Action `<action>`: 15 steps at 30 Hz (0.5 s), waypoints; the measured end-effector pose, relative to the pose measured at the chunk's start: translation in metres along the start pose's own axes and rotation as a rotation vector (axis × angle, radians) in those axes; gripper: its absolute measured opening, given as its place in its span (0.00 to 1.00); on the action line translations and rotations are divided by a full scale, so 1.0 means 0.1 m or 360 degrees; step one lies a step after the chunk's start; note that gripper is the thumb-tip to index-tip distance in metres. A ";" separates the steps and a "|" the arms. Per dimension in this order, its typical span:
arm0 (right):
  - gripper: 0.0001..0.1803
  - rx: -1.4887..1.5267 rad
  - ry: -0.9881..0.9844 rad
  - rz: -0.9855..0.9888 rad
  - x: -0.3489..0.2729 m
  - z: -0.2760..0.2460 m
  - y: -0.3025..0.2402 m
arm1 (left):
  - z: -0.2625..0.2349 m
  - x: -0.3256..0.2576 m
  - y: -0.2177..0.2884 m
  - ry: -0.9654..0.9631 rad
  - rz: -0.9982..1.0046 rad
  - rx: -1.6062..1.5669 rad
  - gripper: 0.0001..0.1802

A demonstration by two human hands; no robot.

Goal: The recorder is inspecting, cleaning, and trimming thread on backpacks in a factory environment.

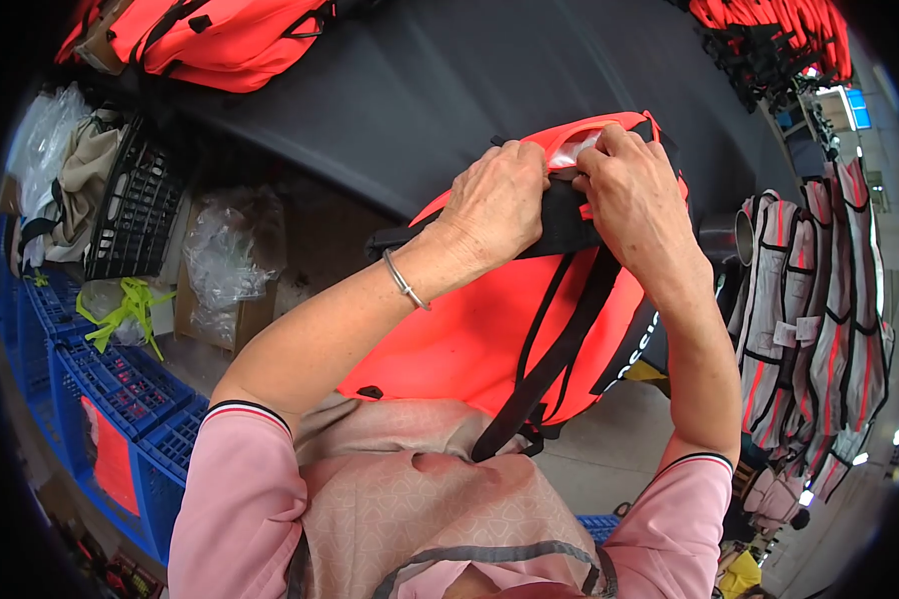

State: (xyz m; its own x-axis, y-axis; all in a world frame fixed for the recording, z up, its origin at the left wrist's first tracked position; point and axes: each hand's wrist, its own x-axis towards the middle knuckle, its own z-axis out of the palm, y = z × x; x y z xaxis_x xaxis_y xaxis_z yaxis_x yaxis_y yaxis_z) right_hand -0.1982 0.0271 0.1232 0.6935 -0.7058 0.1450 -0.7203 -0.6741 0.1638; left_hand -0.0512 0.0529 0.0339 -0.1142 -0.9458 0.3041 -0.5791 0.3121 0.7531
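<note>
Gripping the orange vest's [489, 329] black band [559, 225], both hands pinch its top edge.

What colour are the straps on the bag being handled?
Black, against the bright orange-red bag; the straps show best in the head view, hanging below both hands.

Two hands, left hand [497, 200] and right hand [634, 195], on one orange bag [479, 329]. One bracelet [405, 280]. Left of bag: one black crate [135, 205], about three blue crates [120, 389].
</note>
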 end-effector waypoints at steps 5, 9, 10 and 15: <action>0.02 -0.0239 -0.0005 0.0021 0.04 -0.03 -0.04 | 0.00 0.01 -0.01 -0.0035 0.0005 0.0023 0.04; 0.05 -0.0326 -0.0178 0.0073 0.12 -0.07 -0.05 | 0.00 0.02 -0.02 -0.0038 -0.0004 0.0042 0.04; 0.03 -0.0295 -0.0126 0.0035 0.12 -0.05 -0.02 | 0.00 0.02 -0.02 -0.0041 -0.0002 0.0039 0.04; 0.03 -0.0227 -0.0093 -0.0031 0.10 -0.02 0.07 | -0.02 0.03 -0.02 -0.0093 -0.0032 -0.0051 0.04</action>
State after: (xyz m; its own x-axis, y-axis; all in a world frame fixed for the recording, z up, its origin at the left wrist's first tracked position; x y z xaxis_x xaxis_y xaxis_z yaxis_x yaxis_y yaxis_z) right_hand -0.1964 0.0155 0.1276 0.7023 -0.7070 0.0839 -0.6938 -0.6532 0.3034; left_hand -0.0486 0.0499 0.0341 -0.1503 -0.9552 0.2549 -0.5560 0.2948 0.7771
